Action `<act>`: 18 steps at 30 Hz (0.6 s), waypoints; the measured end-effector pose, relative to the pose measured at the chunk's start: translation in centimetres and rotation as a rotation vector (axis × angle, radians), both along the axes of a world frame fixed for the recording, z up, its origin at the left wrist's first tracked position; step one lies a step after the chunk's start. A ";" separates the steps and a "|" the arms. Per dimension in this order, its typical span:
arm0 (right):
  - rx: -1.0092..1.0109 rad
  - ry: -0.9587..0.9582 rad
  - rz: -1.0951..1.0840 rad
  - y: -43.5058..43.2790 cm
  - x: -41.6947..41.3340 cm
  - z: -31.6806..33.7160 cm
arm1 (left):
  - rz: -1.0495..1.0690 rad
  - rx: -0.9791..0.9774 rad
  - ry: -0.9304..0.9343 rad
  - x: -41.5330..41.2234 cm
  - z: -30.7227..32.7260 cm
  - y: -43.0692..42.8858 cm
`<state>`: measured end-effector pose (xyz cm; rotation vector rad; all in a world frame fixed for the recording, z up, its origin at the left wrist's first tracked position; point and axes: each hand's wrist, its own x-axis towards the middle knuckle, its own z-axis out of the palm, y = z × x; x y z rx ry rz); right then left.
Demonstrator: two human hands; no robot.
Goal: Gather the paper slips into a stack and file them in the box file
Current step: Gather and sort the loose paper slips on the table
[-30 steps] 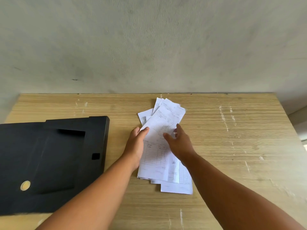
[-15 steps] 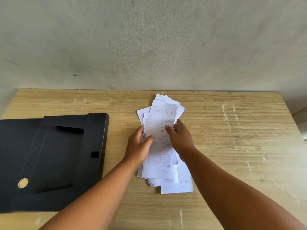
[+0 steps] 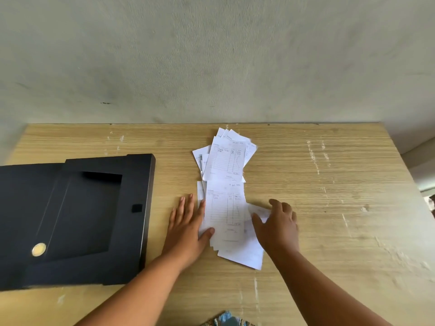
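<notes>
White paper slips (image 3: 223, 208) with printed tables lie in a loose, fanned pile on the wooden table (image 3: 329, 208), running from the far middle toward me. My left hand (image 3: 186, 227) lies flat against the pile's near left edge, fingers straight, thumb resting on a slip. At the near right edge, my right hand (image 3: 279, 227) is curled, with the corner of a slip between thumb and fingers. The black box file (image 3: 77, 220) lies open on the left, apart from the pile.
A brass ring (image 3: 38, 249) marks the box file's near left part. A grey wall (image 3: 211, 67) rises right behind the table's far edge. The table's right edge (image 3: 409, 170) is close by. A patterned cloth (image 3: 226, 320) shows at the bottom.
Both hands have slid from the middle of the pile toward me and apart, to its near left and right edges. The top slips now lie straighter, one behind the other.
</notes>
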<state>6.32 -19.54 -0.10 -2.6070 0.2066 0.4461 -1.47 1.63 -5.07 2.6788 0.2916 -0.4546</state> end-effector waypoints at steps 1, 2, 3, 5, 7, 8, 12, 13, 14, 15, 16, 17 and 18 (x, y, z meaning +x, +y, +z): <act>-0.020 0.052 -0.021 -0.1 -0.6 0.1 | -0.008 0.020 0.013 -0.2 0.0 0.1; -0.011 0.087 -0.032 -0.1 -1.1 0.3 | -0.013 0.035 0.025 -0.3 0.0 0.1; 0.029 0.112 -0.045 0.2 -1.5 0.5 | -0.015 0.040 0.033 -0.2 0.0 0.1; 0.152 0.132 -0.066 1.0 -2.0 0.5 | -0.014 0.031 0.047 -0.1 0.3 0.0; 0.246 0.140 -0.067 2.0 -2.1 0.5 | -0.002 0.003 0.054 0.0 0.7 -0.2; 0.283 0.141 -0.065 2.5 -2.1 0.7 | 0.007 -0.021 0.052 0.0 0.9 -0.2; 0.391 0.136 -0.071 4.1 -2.5 1.0 | -0.003 -0.118 0.060 -0.6 1.5 0.2; 0.414 0.135 -0.070 4.3 -2.7 0.9 | -0.009 -0.137 0.060 -0.9 1.4 0.3; 0.434 0.133 -0.063 4.5 -2.9 0.8 | -0.013 -0.154 0.053 -1.2 1.5 0.4; 0.447 0.130 -0.051 4.7 -3.1 0.6 | -0.015 -0.169 0.044 -1.4 1.4 0.5; 0.459 0.128 -0.041 4.9 -3.4 0.4 | -0.016 -0.181 0.035 -1.4 1.5 0.5; 0.463 0.128 -0.038 5.0 -3.6 0.4 | -0.015 -0.188 0.027 -1.5 1.5 0.6; 0.464 0.118 -0.047 5.2 -3.8 0.3 | -0.017 -0.189 0.019 -1.4 1.5 0.7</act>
